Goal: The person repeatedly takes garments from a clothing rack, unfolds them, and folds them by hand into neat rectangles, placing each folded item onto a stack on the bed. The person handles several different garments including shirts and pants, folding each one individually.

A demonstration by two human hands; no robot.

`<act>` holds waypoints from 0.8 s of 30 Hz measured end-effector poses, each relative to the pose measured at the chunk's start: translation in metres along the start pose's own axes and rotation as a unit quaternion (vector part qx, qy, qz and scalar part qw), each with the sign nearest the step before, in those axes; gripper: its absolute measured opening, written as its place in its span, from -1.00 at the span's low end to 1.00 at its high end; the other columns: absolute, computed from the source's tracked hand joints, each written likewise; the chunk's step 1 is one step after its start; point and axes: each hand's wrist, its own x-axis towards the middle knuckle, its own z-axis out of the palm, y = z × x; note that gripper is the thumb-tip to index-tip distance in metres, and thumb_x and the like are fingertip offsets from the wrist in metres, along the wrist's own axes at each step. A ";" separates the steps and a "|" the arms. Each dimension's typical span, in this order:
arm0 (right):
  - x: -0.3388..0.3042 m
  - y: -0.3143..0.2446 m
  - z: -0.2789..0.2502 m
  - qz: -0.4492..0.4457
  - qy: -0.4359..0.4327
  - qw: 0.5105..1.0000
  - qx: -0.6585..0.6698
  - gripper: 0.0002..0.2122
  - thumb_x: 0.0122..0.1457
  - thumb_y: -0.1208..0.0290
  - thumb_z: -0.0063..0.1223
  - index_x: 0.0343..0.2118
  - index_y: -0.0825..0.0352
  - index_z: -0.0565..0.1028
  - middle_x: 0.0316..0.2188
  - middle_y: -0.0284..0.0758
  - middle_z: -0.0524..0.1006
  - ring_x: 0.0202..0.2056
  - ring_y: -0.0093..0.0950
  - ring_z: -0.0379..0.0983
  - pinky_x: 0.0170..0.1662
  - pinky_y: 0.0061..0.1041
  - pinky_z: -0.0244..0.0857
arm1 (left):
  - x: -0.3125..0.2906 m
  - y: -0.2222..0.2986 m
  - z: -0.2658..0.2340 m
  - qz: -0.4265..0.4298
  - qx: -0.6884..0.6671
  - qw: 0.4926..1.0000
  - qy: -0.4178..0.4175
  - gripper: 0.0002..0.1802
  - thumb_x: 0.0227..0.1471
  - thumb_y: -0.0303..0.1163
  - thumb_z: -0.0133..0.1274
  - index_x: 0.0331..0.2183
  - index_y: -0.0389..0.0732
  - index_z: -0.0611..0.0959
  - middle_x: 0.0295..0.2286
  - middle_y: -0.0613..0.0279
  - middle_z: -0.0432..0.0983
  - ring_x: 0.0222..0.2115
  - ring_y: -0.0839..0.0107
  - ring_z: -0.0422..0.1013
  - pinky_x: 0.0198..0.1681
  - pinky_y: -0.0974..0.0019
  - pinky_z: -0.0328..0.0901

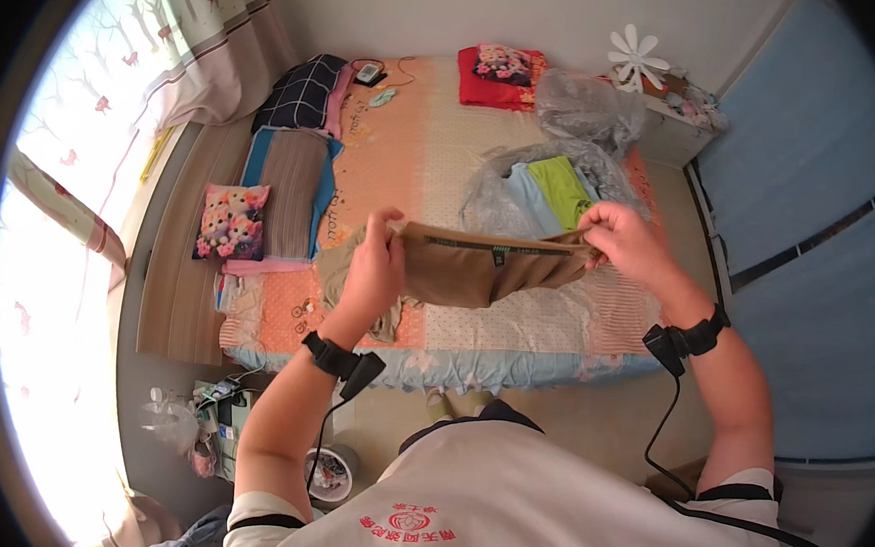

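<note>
The bed [515,323] fills the middle of the room, its sheet orange and cream with small printed figures, its pale blue edge nearest the standing person. On the far side of the mattress lies a clear plastic bag [493,192] holding folded clothes: a light blue piece [534,201] and a lime green piece [561,188]. A second crumpled plastic bag [583,104] sits beyond it, beside a red cushion [498,77] at the head end. Along the window side lie a striped folded blanket [287,192], a dark checked pillow [298,92] and a small cushion printed with kittens [232,223].

The brown garment [478,268] is held in the air above the near half of the bed, between the two hands and in front of the person's chest. Its long axis runs level, left to right; the waistband forms the straight upper edge, stretched taut, and the cloth hangs below it in a shallow fold, lower on the left side.

The left hand [375,275] pinches the left end of the waistband, fingers curled shut over the cloth. The right hand [632,243] pinches the right end, thumb and fingertips closed on the band. Each wrist carries a black strap with a cable.

A grey-green cloth [335,272] lies crumpled on the bed behind the left hand.
</note>
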 end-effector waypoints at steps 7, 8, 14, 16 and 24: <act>-0.045 -0.015 -0.055 -0.056 0.070 0.988 -0.128 -0.77 0.25 0.33 0.27 -0.34 0.43 0.55 -0.50 -0.43 0.54 -0.56 -0.72 0.41 -0.53 -0.60 0.26 | 0.033 0.055 0.010 0.096 -0.024 0.989 -0.106 -0.55 0.15 -0.30 0.26 0.01 -0.27 0.53 -0.45 -0.07 0.59 -0.40 -0.01 0.55 -0.27 0.11 0.42; -0.051 -0.016 -0.064 -0.089 0.039 0.986 -0.138 -0.76 0.21 0.31 0.31 -0.34 0.42 0.56 -0.51 -0.41 0.55 -0.54 -0.67 0.44 -0.50 -0.56 0.28 | 0.037 0.063 0.010 0.126 -0.039 0.981 -0.144 -0.51 0.10 -0.28 0.33 -0.01 -0.29 0.58 -0.43 -0.06 0.61 -0.39 0.03 0.57 -0.25 0.15 0.43; -0.078 -0.003 -0.120 -0.157 0.059 0.880 -0.444 -0.73 -0.02 0.34 0.42 -0.38 0.42 0.60 -0.46 -0.11 0.56 -0.42 -0.17 0.49 -0.31 -0.28 0.34 | 0.059 0.114 0.034 0.163 0.073 0.966 -0.188 -0.54 -0.13 -0.43 0.43 -0.13 -0.32 0.69 -0.34 -0.04 0.66 -0.31 0.09 0.60 -0.17 0.20 0.45; -0.074 0.007 -0.144 -0.159 0.089 0.893 -0.411 -0.76 0.02 0.36 0.38 -0.37 0.43 0.60 -0.46 -0.11 0.58 -0.40 -0.15 0.51 -0.30 -0.25 0.34 | 0.064 0.130 0.052 0.142 0.083 0.969 -0.183 -0.55 -0.10 -0.44 0.41 -0.12 -0.33 0.69 -0.33 -0.05 0.66 -0.29 0.07 0.59 -0.16 0.19 0.45; -0.054 0.052 -0.222 -0.223 0.064 0.864 -0.448 -0.84 0.05 0.42 0.28 -0.37 0.40 0.60 -0.43 -0.15 0.62 -0.33 -0.14 0.58 -0.27 -0.19 0.42 | 0.087 0.161 0.106 0.143 0.222 0.939 -0.220 -0.74 -0.04 -0.39 0.35 -0.33 -0.35 0.68 -0.36 -0.06 0.57 -0.32 -0.06 0.51 -0.23 0.05 0.37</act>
